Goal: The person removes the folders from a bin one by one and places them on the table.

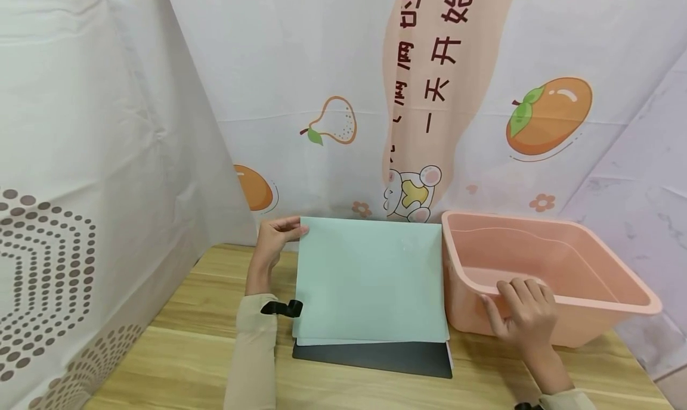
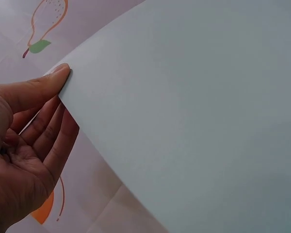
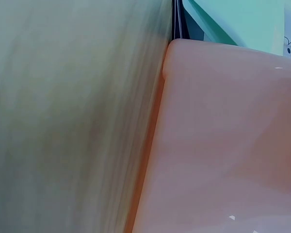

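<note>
A mint-green sheet is raised at its far left corner, which my left hand pinches between thumb and fingers. In the left wrist view, the thumb lies on top of the sheet and the fingers are beneath it. Below its near edge, a dark grey sheet sticks out, with thin pale edges between them. To the right stands a pink plastic bin. My right hand grips its near rim, fingers bent over the edge and thumb on the outside. The right wrist view shows the bin's wall but no fingers.
Everything rests on a wood-grain table. A white curtain printed with fruit and writing hangs close behind. Another pale cloth hangs along the left side, and marbled sheeting stands at the right.
</note>
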A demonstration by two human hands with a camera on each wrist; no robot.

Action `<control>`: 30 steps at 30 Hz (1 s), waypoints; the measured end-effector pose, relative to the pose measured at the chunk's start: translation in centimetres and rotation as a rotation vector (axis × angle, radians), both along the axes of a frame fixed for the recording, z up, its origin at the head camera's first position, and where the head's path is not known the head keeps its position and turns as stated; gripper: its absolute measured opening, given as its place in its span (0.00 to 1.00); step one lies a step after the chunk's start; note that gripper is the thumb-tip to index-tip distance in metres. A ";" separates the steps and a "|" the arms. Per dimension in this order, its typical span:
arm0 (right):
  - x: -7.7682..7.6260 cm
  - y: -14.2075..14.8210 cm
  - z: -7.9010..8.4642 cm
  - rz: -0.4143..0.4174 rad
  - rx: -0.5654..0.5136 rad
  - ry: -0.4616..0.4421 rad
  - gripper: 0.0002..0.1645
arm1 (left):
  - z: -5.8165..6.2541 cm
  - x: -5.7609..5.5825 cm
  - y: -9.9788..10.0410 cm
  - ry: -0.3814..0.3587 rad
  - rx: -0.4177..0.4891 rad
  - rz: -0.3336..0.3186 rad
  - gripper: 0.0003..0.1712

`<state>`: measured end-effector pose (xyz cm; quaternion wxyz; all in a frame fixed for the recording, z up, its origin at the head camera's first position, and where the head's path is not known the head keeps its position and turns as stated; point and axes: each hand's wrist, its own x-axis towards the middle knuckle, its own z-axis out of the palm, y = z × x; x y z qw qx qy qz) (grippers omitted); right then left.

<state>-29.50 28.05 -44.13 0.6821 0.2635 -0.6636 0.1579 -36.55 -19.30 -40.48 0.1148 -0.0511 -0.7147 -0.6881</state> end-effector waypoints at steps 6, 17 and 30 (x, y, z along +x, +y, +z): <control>0.1 -0.1 -0.1 0.004 -0.006 0.000 0.36 | -0.6 -0.2 -0.3 -0.005 0.019 -0.050 0.24; 0.1 -0.3 0.4 0.006 -0.010 0.003 0.36 | -1.1 -0.4 -0.2 0.097 0.016 -0.086 0.23; 0.0 -0.2 0.3 0.002 -0.009 -0.005 0.36 | -1.4 -0.6 0.0 0.123 -0.041 -0.113 0.23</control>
